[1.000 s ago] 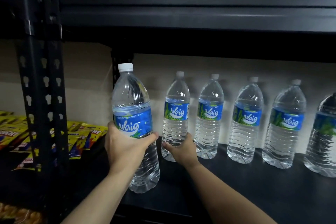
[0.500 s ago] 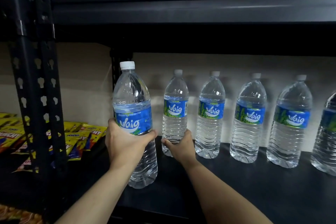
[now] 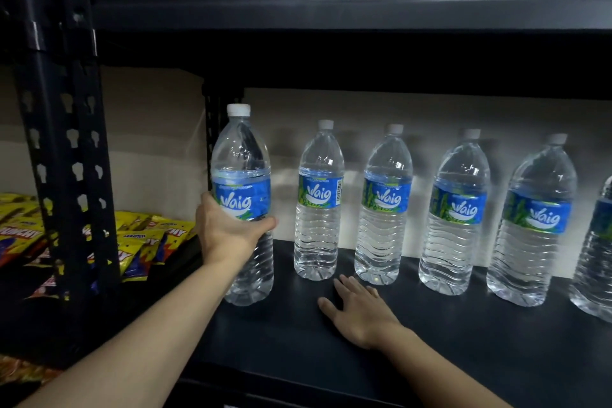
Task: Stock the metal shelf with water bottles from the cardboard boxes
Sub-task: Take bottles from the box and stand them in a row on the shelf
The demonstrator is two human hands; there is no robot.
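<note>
The black metal shelf (image 3: 430, 341) in front of you already carried a row of water bottles (image 3: 457, 212) along the back wall, all upright and a little apart from each other. At the left end of this row there was a free place, next to the rear post (image 3: 217, 129). Your left hand (image 3: 228, 232) was wrapped around the held bottle (image 3: 243, 205) at its label, and this bottle stood upright, nearer to you than the row, with its base on or just above the board; I could not tell which. Your right hand (image 3: 361, 311) was open and lay flat on the board, holding nothing, just in front of the first two bottles of the row.

To do this step well, in my judgement you needed to push the bottle straight back into line with the others, keep it vertical, and leave the same gap to its neighbour (image 3: 318, 205). The grip at the middle was good, because the thin plastic would bend lower down. Let go only when the base sat flat.
</note>
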